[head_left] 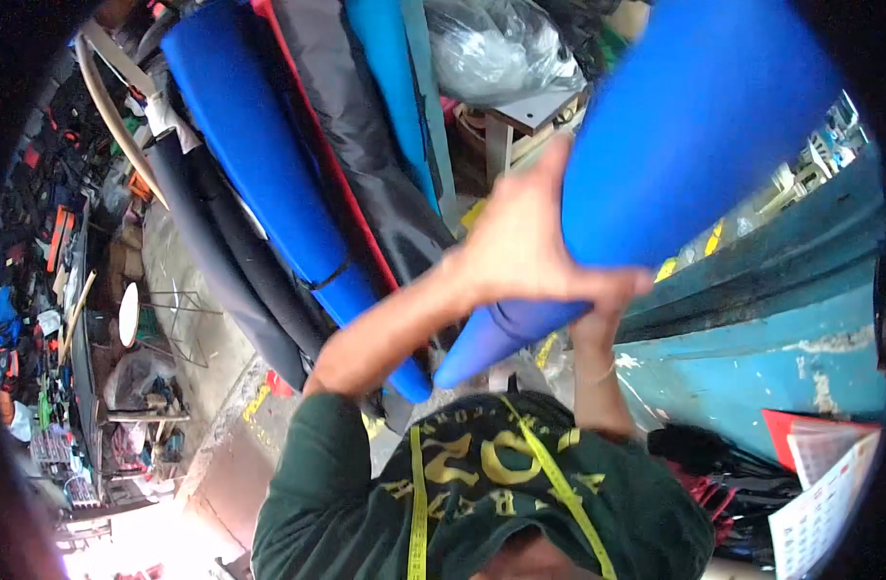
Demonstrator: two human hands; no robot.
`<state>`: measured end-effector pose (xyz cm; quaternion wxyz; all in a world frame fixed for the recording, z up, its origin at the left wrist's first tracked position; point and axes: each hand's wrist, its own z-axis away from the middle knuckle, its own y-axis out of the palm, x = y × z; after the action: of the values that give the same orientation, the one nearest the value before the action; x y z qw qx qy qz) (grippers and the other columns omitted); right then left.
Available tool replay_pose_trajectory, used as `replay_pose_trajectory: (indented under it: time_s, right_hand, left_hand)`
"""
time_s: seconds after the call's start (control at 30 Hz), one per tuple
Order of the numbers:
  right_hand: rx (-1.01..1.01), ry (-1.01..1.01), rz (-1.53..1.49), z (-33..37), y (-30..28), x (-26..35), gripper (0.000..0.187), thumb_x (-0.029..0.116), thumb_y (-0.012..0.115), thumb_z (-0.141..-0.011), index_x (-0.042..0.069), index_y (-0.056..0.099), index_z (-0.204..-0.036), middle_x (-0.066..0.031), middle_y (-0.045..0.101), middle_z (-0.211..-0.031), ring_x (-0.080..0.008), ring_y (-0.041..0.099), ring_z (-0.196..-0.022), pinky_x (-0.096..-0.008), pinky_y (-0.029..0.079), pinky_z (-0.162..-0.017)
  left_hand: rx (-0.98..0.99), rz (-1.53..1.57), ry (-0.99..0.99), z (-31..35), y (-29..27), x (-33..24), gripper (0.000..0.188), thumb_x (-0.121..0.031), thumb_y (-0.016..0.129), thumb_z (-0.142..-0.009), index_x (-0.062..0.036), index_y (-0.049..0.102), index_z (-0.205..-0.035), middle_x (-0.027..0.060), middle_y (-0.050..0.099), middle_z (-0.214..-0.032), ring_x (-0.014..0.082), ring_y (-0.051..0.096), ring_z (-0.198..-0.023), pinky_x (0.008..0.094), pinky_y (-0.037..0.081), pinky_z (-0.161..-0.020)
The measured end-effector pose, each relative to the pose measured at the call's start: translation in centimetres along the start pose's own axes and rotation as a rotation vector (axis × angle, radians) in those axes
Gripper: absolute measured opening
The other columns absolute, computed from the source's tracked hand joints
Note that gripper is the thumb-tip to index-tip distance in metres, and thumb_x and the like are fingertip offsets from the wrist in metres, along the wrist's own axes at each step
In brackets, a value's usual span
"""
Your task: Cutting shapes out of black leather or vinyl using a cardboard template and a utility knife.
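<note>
A thick roll of blue fabric point(694, 145) slants up to the right in front of me, its upper part large and blurred. My left hand point(530, 237) is closed around the roll, with fingers and thumb on opposite sides. The roll's narrower lower end points down and left, with a dark band around it. My right hand point(595, 327) comes up under the roll beside the left one. Its fingers are hidden by the left hand and the fabric. A yellow tape measure point(559, 483) hangs over my dark green shirt.
At left, more fabric rolls lean side by side: a blue one point(259, 164), a grey one point(211, 251) and a black one point(356, 116). Clear plastic bags point(501, 53) sit on a small table point(535, 108) behind. A worn teal surface point(752, 377) runs along the right, near some papers point(825, 503).
</note>
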<state>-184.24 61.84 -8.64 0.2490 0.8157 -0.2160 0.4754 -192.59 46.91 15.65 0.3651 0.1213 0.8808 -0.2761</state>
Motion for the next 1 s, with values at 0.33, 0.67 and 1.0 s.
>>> replay_pose_trajectory:
  time_s: [0.33, 0.67, 1.0]
  right_hand:
    - [0.254, 0.018, -0.464, -27.7, 10.2, 18.6, 0.091, 0.047, 0.085, -0.075, -0.004, 0.047, -0.14, -0.0149, 0.06, -0.131, -0.0244, 0.061, -0.114, -0.039, 0.051, -0.098]
    - [0.476, -0.236, -0.36, -35.7, 12.8, 13.7, 0.072, 0.043, 0.068, -0.093, 0.005, 0.041, -0.148, -0.007, 0.051, -0.14, -0.0203, 0.053, -0.124, -0.0365, 0.043, -0.105]
    - [0.26, 0.254, -0.022, -35.3, 18.3, -10.6, 0.05, 0.035, 0.082, -0.087, -0.003, 0.064, -0.114, -0.0124, 0.068, -0.102, -0.0218, 0.063, -0.094, -0.0371, 0.05, -0.083]
  left_hand:
    - [-0.237, 0.063, -0.011, -20.0, -4.6, -5.9, 0.063, -0.04, 0.085, -0.076, 0.0072, 0.061, -0.111, 0.0157, 0.072, -0.095, 0.0216, 0.072, -0.082, 0.0332, 0.058, -0.074]
    - [-0.249, 0.09, 0.153, -25.5, -5.9, 0.0, 0.047, -0.032, 0.084, -0.078, 0.0034, 0.067, -0.104, 0.0131, 0.069, -0.116, 0.0239, 0.069, -0.095, 0.0365, 0.059, -0.086]
    - [-0.616, -0.314, -0.137, -23.6, -3.4, 24.0, 0.113, -0.04, 0.088, -0.08, 0.0058, 0.019, -0.158, 0.0331, 0.044, -0.149, 0.039, 0.052, -0.135, 0.0462, 0.045, -0.11]
